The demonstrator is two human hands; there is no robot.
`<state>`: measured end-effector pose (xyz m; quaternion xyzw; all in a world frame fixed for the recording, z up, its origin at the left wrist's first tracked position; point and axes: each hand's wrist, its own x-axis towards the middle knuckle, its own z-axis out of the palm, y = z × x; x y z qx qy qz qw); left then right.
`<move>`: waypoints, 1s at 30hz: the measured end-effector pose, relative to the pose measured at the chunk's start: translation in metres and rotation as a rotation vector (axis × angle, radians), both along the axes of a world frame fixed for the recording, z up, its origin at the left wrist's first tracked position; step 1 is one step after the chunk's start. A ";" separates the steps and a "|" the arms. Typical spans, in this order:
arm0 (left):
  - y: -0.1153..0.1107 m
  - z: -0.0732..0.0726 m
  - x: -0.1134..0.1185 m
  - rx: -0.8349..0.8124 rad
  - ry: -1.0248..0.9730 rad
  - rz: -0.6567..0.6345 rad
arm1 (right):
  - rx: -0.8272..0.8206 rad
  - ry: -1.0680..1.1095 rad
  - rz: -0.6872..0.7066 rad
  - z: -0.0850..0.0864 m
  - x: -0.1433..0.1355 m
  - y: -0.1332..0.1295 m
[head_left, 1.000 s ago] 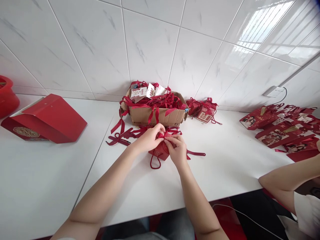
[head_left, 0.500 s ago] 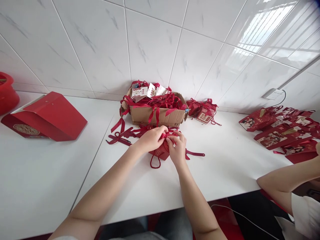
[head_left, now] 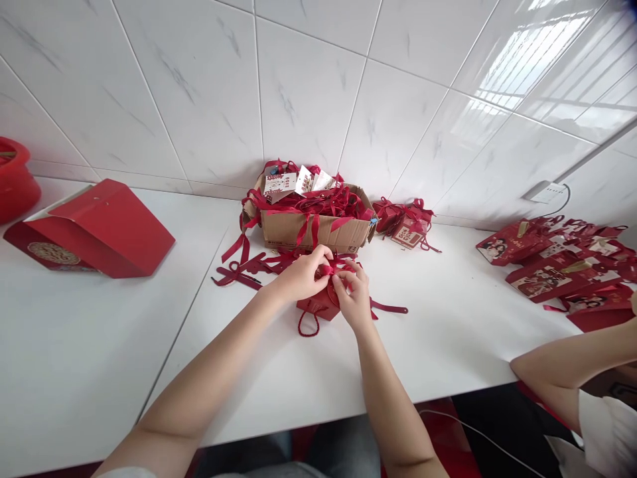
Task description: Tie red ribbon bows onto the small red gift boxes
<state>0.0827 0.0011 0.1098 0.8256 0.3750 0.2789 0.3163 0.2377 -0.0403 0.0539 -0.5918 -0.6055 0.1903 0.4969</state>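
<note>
A small red gift box (head_left: 318,305) sits on the white table in front of me, its dark red cord loop (head_left: 308,324) lying toward me. Over its top, a red ribbon (head_left: 326,270) is pinched by my left hand (head_left: 307,273), whose fingers are closed. My right hand (head_left: 354,293) grips the ribbon from the other side, thumb against the fingers. Both hands partly cover the box and the ribbon's knot or bow. Loose red ribbon pieces (head_left: 239,273) lie around the box, with one strip (head_left: 391,309) out to the right.
Behind the hands stands a cardboard box (head_left: 298,229) full of red ribbons and tags. Small red boxes (head_left: 405,219) are beside it. A large red box (head_left: 109,229) and a red pot (head_left: 17,182) stand left. Several red gift bags (head_left: 542,275) and a co-worker's arm (head_left: 572,355) are right.
Both hands stay at the ribbon on the box, with only slight finger movement. The whole view has shifted a little.
</note>
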 end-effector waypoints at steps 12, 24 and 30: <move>-0.001 0.004 0.000 -0.057 -0.016 -0.029 | -0.073 0.247 0.117 0.005 0.001 0.000; 0.002 0.010 -0.013 -0.073 0.129 -0.022 | -0.129 0.322 0.083 0.008 0.001 0.003; 0.004 0.011 -0.014 -0.090 0.111 -0.044 | -0.140 0.275 0.043 0.008 -0.004 -0.003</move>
